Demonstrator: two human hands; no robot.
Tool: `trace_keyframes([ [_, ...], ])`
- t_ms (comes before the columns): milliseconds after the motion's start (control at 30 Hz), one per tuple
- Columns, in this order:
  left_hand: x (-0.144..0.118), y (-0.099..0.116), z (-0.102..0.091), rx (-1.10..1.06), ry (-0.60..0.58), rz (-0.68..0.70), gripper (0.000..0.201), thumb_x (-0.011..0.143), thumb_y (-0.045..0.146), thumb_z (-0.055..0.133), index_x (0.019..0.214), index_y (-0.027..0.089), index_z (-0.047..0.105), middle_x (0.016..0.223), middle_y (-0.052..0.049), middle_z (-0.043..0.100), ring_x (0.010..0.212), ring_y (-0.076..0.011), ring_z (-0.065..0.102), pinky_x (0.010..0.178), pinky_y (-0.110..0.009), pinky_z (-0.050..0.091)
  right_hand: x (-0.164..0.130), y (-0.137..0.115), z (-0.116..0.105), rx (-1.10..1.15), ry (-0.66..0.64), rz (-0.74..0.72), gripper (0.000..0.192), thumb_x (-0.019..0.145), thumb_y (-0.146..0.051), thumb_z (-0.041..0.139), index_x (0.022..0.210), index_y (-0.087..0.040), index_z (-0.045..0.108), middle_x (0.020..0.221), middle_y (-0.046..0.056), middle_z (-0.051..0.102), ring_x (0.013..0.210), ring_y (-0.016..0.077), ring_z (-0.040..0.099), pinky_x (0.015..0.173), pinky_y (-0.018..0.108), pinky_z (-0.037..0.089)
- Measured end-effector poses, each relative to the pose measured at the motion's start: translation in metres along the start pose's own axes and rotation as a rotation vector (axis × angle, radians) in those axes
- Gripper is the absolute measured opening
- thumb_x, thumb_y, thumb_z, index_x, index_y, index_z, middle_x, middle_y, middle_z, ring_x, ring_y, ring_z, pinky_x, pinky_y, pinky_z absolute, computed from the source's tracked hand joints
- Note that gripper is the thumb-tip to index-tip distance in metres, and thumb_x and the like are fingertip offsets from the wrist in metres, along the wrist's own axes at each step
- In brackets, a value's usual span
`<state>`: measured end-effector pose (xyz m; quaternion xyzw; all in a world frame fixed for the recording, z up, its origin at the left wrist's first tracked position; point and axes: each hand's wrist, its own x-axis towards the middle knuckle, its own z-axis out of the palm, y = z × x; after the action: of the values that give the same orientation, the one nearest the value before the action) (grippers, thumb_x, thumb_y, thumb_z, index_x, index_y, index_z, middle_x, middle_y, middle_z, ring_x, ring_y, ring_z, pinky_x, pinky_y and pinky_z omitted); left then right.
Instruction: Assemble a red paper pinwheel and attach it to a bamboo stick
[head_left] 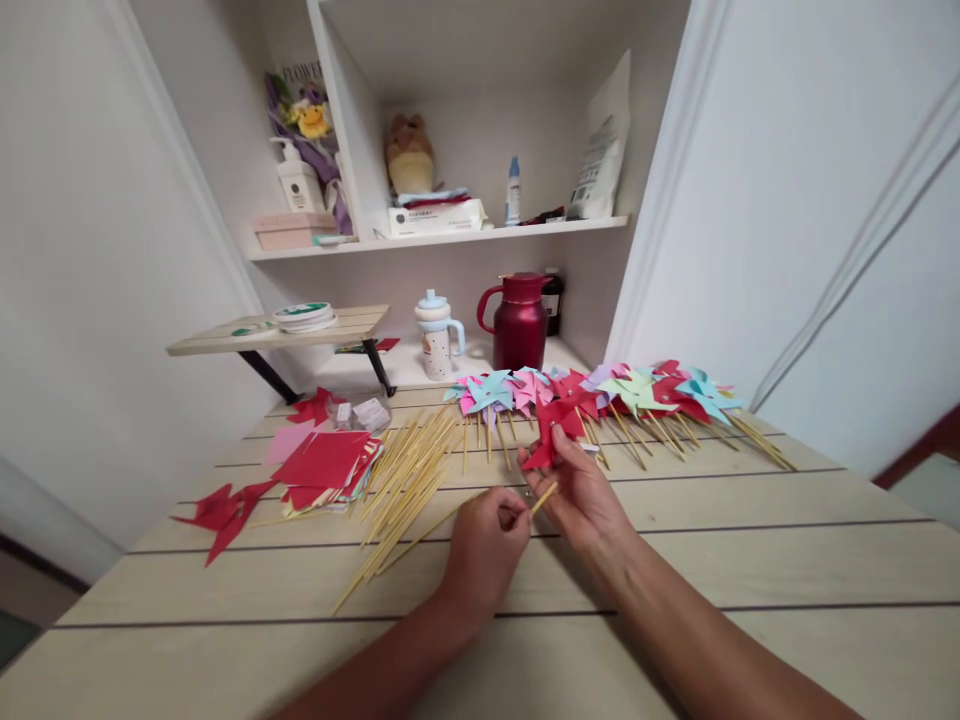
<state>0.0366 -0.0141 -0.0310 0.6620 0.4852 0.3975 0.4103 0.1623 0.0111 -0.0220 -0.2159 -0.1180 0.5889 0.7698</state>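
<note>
Right hand [581,495] raised a little above the desk [750,560], fingers [561,440] pinching a red pinwheel [553,428] by its folded paper, thumb on the near face, so the head stays flat and faces up. Left hand [484,545] just beside it, fingers curled and pressed together around the near end of a bamboo stick [544,497] that points up toward the pinwheel's centre (probably lined up with it that way, though the exact contact is too small to tell). Both hands near the middle of the desk, close enough to touch at the knuckles.

To the left, within easy reach of the left hand: a loose fan of bare sticks [401,480], then a stack of red paper squares [322,465] and some cut red pieces [221,512] near the left edge. Along the far side, a row of finished pinwheels [637,392] in pink, blue, green and red, their sticks pointing toward the near right. Behind them a dark red jug [519,322], a lidded cup [437,338] and a small raised shelf [277,335] with a round tin. Nothing lying between the hands and the stick pile; the finished row sits just beyond the held pinwheel, crowding the far side.
</note>
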Motion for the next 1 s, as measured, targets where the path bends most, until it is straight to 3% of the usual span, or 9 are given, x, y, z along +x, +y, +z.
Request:
trace_keyframes([
  [167, -0.004, -0.007, -0.001, -0.161, -0.054, 0.029, 0.034, 0.084, 0.023, 0.058, 0.116, 0.018, 0.066, 0.083, -0.004, 0.076, 0.071, -0.0190, 0.070, 0.073, -0.030, 0.052, 0.002, -0.002, 0.001, -0.005, 0.013, -0.001, 0.020, 0.069, -0.021, 0.088, 0.074, -0.021, 0.068, 0.068, -0.005, 0.074, 0.057, 0.0112, 0.069, 0.063, 0.026, 0.064],
  [233, -0.004, -0.008, -0.001, -0.151, -0.053, 0.020, 0.038, 0.084, 0.024, 0.058, 0.121, 0.016, 0.066, 0.083, -0.005, 0.077, 0.071, -0.0196, 0.070, 0.074, -0.031, 0.052, 0.001, -0.002, 0.002, -0.020, 0.009, -0.005, 0.021, 0.068, -0.021, 0.088, 0.074, -0.021, 0.068, 0.069, -0.005, 0.075, 0.059, 0.0113, 0.070, 0.062, 0.024, 0.063],
  [367, -0.003, -0.007, 0.000, -0.101, -0.094, 0.052, 0.030, 0.082, 0.026, 0.060, 0.108, 0.017, 0.074, 0.082, -0.004, 0.076, 0.073, -0.0199, 0.068, 0.074, -0.030, 0.050, -0.004, -0.001, 0.005, -0.064, -0.011, -0.015, 0.022, 0.066, -0.024, 0.089, 0.074, -0.021, 0.069, 0.069, -0.006, 0.073, 0.061, 0.0102, 0.068, 0.070, 0.026, 0.063],
  [467, -0.002, -0.005, 0.000, -0.051, -0.135, 0.091, 0.020, 0.083, 0.024, 0.056, 0.081, 0.019, 0.076, 0.071, -0.001, 0.071, 0.067, -0.0171, 0.063, 0.067, -0.026, 0.045, -0.006, -0.001, 0.008, -0.118, -0.046, -0.040, 0.024, 0.064, -0.027, 0.090, 0.069, -0.021, 0.068, 0.064, -0.008, 0.070, 0.059, 0.0094, 0.066, 0.073, 0.028, 0.062],
  [533, -0.002, -0.004, -0.002, -0.018, -0.134, 0.089, 0.026, 0.084, 0.023, 0.054, 0.065, 0.018, 0.070, 0.061, 0.000, 0.064, 0.061, -0.0152, 0.058, 0.062, -0.025, 0.042, -0.007, -0.005, 0.010, -0.172, -0.078, -0.078, 0.024, 0.063, -0.029, 0.091, 0.070, -0.022, 0.069, 0.067, -0.007, 0.071, 0.062, 0.0096, 0.066, 0.075, 0.028, 0.061],
  [667, -0.003, 0.001, -0.015, -0.035, 0.025, 0.042, 0.027, 0.087, 0.030, 0.054, 0.072, 0.018, 0.074, 0.060, 0.001, 0.062, 0.058, -0.0151, 0.054, 0.058, -0.025, 0.040, -0.008, -0.023, 0.010, -0.302, -0.167, -0.240, 0.030, 0.060, -0.029, 0.092, 0.084, -0.024, 0.075, 0.085, -0.004, 0.075, 0.078, 0.0112, 0.067, 0.079, 0.024, 0.057],
  [767, -0.004, 0.008, -0.028, -0.063, 0.162, 0.108, 0.024, 0.085, 0.027, 0.056, 0.080, 0.019, 0.078, 0.069, -0.002, 0.068, 0.066, -0.0173, 0.060, 0.064, -0.026, 0.043, -0.011, -0.035, 0.005, -0.439, -0.269, -0.300, 0.023, 0.058, -0.016, 0.091, 0.075, -0.019, 0.075, 0.078, 0.001, 0.071, 0.075, 0.0159, 0.065, 0.067, 0.026, 0.054],
  [867, -0.007, 0.016, -0.038, -0.139, 0.231, 0.192, 0.023, 0.083, 0.021, 0.058, 0.089, 0.021, 0.080, 0.083, -0.004, 0.075, 0.080, -0.0206, 0.066, 0.074, -0.027, 0.048, -0.017, -0.038, 0.002, -0.804, -0.501, -0.464, 0.010, 0.074, -0.013, 0.078, 0.077, -0.022, 0.074, 0.080, 0.003, 0.068, 0.079, 0.0195, 0.064, 0.066, 0.030, 0.051],
  [1000, -0.010, 0.024, -0.048, -0.154, 0.308, 0.202, 0.020, 0.087, 0.029, 0.062, 0.090, 0.021, 0.081, 0.079, -0.004, 0.076, 0.075, -0.0207, 0.067, 0.073, -0.028, 0.049, -0.026, -0.041, 0.006, -1.053, -0.718, -0.682, 0.015, 0.086, -0.013, 0.066, 0.086, -0.025, 0.073, 0.082, 0.004, 0.068, 0.083, 0.0221, 0.064, 0.072, 0.035, 0.050],
])
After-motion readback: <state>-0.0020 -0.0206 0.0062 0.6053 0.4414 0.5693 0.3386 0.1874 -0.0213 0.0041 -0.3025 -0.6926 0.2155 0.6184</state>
